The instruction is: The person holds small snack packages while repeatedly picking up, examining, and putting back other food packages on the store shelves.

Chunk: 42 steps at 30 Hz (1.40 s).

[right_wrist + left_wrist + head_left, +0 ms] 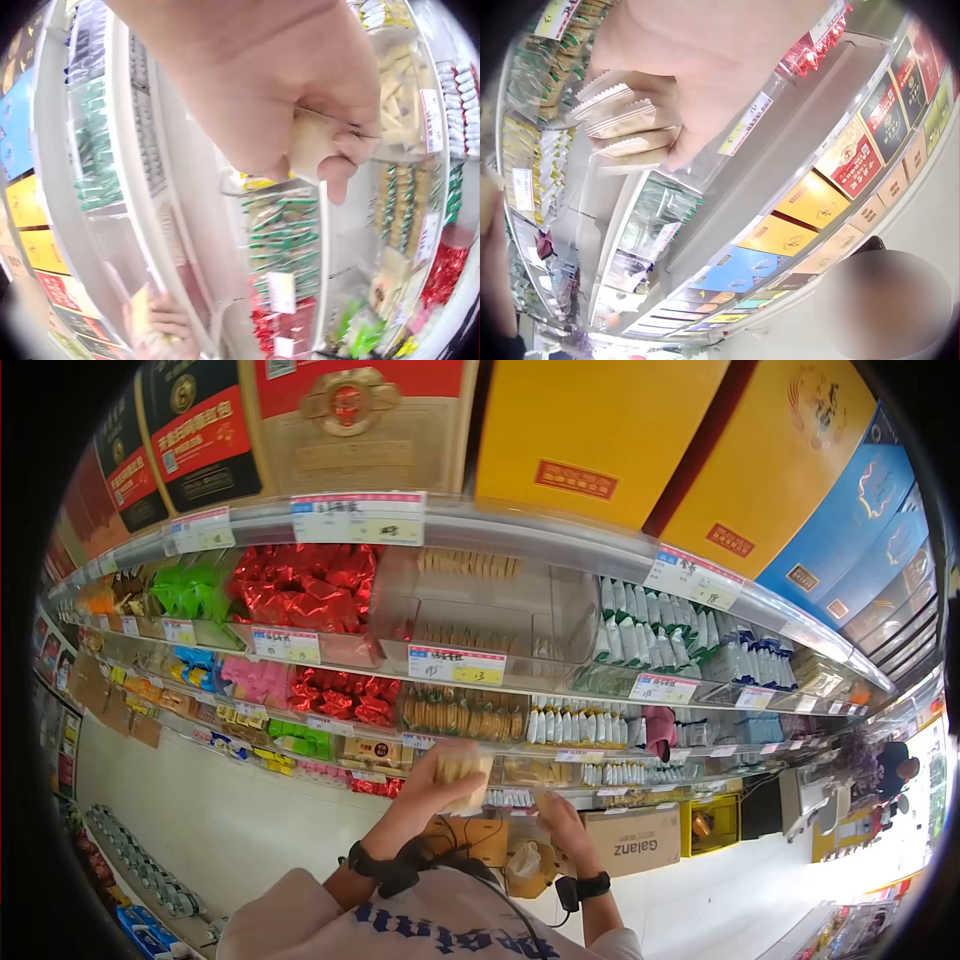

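- Before the long, grey-edged shop shelves [540, 530], the left hand [432, 792] curls round a row of cream, flat, crimp-edged packets [634, 124]!
- Beside it, the right hand [270, 82] pinches a pale, flat piece [309, 146], perhaps another packet.

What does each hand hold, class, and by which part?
The left hand grips a row of wrapped packets, serrated ends sticking out, exact contact partly hidden; the right hand pinches a pale packet by its opposite sides.

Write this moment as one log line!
left hand: holds several wrapped packets | right hand: pinches pale packet | ahead: clear bin
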Each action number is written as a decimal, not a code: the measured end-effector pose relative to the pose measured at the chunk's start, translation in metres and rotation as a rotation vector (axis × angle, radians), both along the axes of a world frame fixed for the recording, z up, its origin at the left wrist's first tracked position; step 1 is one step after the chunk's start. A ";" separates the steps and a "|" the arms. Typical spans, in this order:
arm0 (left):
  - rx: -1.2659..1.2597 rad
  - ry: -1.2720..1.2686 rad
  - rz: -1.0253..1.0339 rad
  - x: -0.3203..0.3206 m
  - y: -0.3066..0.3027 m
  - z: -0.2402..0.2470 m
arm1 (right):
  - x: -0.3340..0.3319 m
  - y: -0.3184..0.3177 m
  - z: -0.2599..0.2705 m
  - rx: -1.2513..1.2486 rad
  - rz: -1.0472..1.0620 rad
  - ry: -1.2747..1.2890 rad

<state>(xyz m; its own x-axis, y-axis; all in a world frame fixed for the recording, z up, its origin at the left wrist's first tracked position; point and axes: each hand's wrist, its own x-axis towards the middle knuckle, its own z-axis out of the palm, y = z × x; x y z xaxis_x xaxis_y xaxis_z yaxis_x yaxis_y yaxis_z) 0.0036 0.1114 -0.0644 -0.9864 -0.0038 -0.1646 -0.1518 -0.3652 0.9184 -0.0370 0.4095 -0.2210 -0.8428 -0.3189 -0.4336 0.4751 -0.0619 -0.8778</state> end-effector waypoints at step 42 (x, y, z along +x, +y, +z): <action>0.352 0.102 0.201 -0.016 -0.041 -0.034 | -0.001 -0.200 0.174 -0.166 -0.056 0.141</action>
<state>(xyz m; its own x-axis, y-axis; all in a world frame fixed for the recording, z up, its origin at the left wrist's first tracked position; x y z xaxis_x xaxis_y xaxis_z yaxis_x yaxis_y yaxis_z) -0.0127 0.0703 -0.0980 -0.9830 -0.1590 -0.0921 0.0396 -0.6727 0.7389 -0.0378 0.2096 -0.0465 -0.9098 -0.3272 -0.2554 0.3399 -0.2341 -0.9109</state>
